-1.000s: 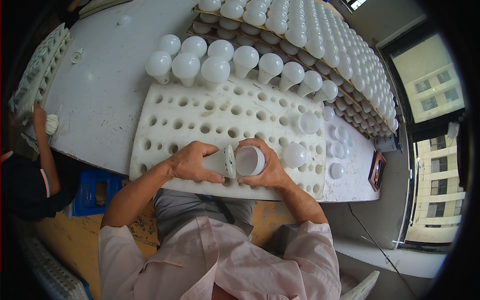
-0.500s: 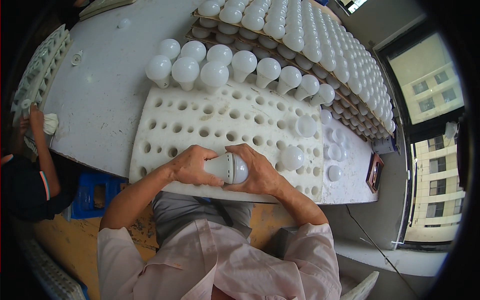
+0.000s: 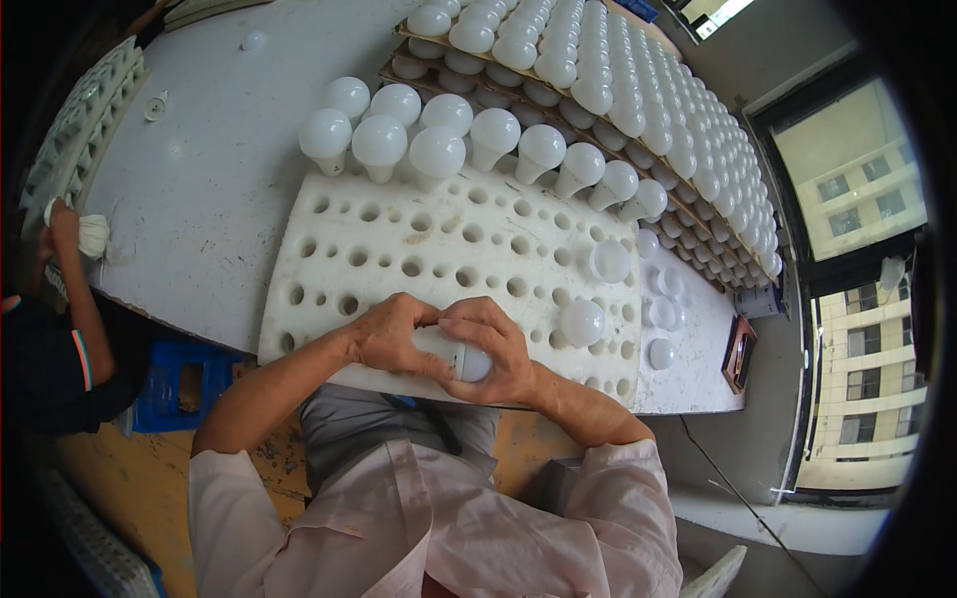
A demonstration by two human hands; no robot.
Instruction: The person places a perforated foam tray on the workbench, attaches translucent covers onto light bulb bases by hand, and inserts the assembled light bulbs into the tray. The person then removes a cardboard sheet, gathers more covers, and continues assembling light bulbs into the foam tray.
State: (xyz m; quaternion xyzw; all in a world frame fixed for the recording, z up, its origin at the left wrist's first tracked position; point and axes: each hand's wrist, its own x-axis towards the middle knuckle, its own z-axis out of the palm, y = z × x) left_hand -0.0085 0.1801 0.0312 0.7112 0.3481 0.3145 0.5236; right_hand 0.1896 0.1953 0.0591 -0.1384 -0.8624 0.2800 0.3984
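Bright daylight from window (image 3: pixel 847 169) at right, fisheye edges bent, corners dark.

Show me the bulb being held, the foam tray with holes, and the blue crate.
bulb (image 3: pixel 461 357), head view, white body between both hands
foam tray (image 3: pixel 399 239), head view, bare top surface
blue crate (image 3: pixel 179 384), head view, side wall

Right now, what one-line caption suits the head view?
Left hand and right hand grip a white plastic light bulb over a white perforated foam tray.
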